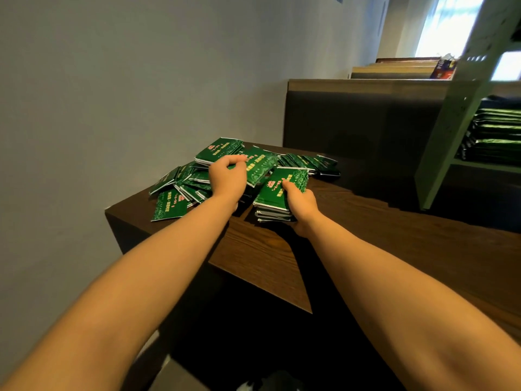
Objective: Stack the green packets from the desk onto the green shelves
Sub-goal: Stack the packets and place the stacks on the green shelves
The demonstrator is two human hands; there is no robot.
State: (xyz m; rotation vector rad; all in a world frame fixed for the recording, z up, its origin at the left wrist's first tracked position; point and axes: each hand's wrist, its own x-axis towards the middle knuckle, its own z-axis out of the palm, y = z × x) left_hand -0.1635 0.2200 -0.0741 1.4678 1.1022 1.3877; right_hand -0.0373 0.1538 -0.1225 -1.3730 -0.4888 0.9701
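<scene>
A loose heap of green packets lies on the far left end of the dark wooden desk. My left hand pinches one green packet lifted off the heap. My right hand grips a neat stack of packets standing on the desk, thumb on top. The pale green shelves stand at the right, with several green packets stacked on one level.
A grey wall runs along the left, behind the desk. A dark partition rises behind the heap. Tan boxes sit beyond it near a bright window. The desk's near corner juts toward me.
</scene>
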